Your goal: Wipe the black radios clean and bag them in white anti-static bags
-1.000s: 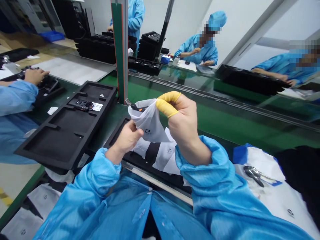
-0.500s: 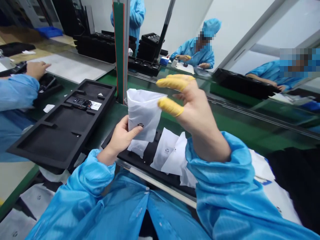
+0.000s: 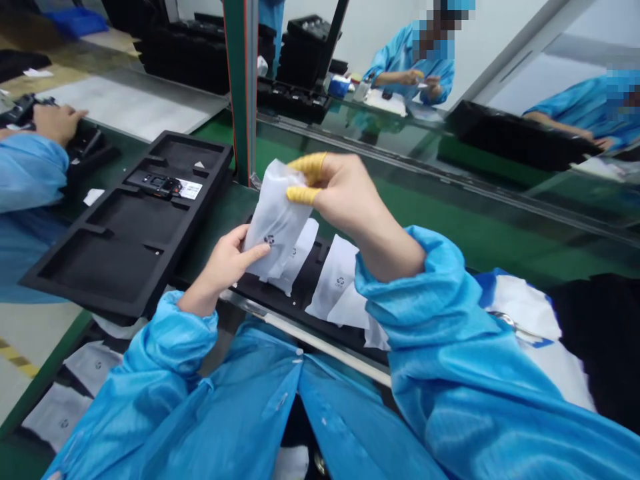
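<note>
A white plastic bag (image 3: 280, 210) with a dark recycling mark is held up in front of me. My left hand (image 3: 223, 263) grips its lower left side, thumb across the front near the mark. At the bag's top edge, my right hand (image 3: 335, 190), with yellow finger cots, pinches it between thumb and fingers. What the bag contains, if anything, cannot be made out. Below it lies a black foam tray (image 3: 305, 290) bearing several similar white bags (image 3: 334, 280).
To the left stands another black foam tray (image 3: 135, 273) with a small black device (image 3: 155, 183) in one compartment. A co-worker's hand (image 3: 57, 123) is at the far left. A green post (image 3: 237, 93) rises behind the bag. More white bags (image 3: 63, 407) lie at lower left.
My right hand has moved left and down and closed on the bag's top, which was wide before. The bag now looks narrower and tilted. My view has shifted slightly.
</note>
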Available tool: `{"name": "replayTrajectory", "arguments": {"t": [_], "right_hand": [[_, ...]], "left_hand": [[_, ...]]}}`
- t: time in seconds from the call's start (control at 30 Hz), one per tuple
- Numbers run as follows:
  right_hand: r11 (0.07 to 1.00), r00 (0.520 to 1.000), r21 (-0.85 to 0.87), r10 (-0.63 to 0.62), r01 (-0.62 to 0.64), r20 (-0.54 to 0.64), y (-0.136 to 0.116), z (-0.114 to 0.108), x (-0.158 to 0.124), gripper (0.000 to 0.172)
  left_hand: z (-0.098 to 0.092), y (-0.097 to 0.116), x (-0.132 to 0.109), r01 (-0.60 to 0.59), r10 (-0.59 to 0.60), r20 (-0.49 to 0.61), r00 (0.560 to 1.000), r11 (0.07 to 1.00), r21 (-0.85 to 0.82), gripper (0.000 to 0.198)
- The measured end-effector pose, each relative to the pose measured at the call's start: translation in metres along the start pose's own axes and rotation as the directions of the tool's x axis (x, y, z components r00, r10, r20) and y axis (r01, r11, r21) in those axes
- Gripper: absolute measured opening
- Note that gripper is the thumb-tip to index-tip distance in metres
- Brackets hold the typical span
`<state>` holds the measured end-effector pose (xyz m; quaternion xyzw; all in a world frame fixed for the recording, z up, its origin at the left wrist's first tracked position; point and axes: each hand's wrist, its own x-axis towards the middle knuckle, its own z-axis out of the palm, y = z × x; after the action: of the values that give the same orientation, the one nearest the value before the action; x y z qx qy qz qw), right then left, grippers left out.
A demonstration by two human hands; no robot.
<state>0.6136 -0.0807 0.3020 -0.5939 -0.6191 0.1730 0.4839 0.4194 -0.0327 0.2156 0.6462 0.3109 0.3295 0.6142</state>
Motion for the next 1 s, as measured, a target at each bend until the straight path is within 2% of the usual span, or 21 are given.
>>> {"name": "replayTrajectory", "arguments": {"t": [0.2,0.27,0.37,0.43,0.57,0.67,0.73,0.83,0.9,0.93,1.0], "right_hand": [[0.999,0.985,0.019,0.043,-0.041,-0.166,0.020,0.021,0.017,0.040],[0.998,0.983,0.025,0.055,-0.051,-0.178,0.026,0.024,0.020,0.048],[0.995,0.982,0.020,0.096,-0.094,-0.164,0.039,0.025,0.018,0.068],[0.993,0.984,0.006,0.119,-0.119,-0.133,0.048,0.023,0.013,0.073],[0.994,0.991,-0.030,0.104,-0.107,-0.090,0.049,0.007,-0.009,0.058],[0.989,0.990,-0.083,0.115,-0.122,-0.080,0.031,-0.014,-0.033,0.043],[0.970,0.979,-0.144,0.183,-0.195,-0.093,0.021,-0.032,-0.050,0.038],[0.885,0.925,-0.278,0.329,-0.373,-0.193,0.020,-0.061,-0.075,0.039],[0.774,0.880,-0.419,0.401,-0.475,-0.256,0.031,-0.076,-0.092,0.038],[0.686,0.849,-0.500,0.445,-0.528,-0.285,0.038,-0.081,-0.102,0.038],[0.449,0.746,-0.626,0.563,-0.638,-0.357,0.052,-0.084,-0.120,0.044]], "left_hand": [[-0.027,-0.002,0.000,0.136,-0.136,0.000,0.991,0.989,-0.053,0.058],[-0.033,-0.005,0.001,0.168,-0.167,0.009,0.986,0.983,-0.079,0.061],[-0.035,-0.015,0.007,0.204,-0.203,0.022,0.979,0.974,-0.096,0.067],[-0.033,-0.024,0.014,0.274,-0.274,0.012,0.962,0.962,0.010,0.068],[-0.027,-0.042,0.032,0.396,-0.390,-0.087,0.917,0.857,0.328,0.055],[-0.022,-0.045,0.040,0.382,-0.377,-0.108,0.920,0.797,0.467,0.046],[-0.018,-0.042,0.039,0.348,-0.348,-0.112,0.931,0.749,0.564,0.047],[-0.011,-0.034,0.032,0.201,-0.205,-0.096,0.974,0.593,0.780,0.050],[-0.006,-0.031,0.026,0.072,-0.063,-0.048,0.997,0.464,0.883,0.048],[-0.004,-0.030,0.023,0.016,0.004,-0.020,1.000,0.428,0.903,0.046],[0.001,-0.031,0.019,-0.078,0.121,0.027,0.992,0.443,0.893,0.044]]}}
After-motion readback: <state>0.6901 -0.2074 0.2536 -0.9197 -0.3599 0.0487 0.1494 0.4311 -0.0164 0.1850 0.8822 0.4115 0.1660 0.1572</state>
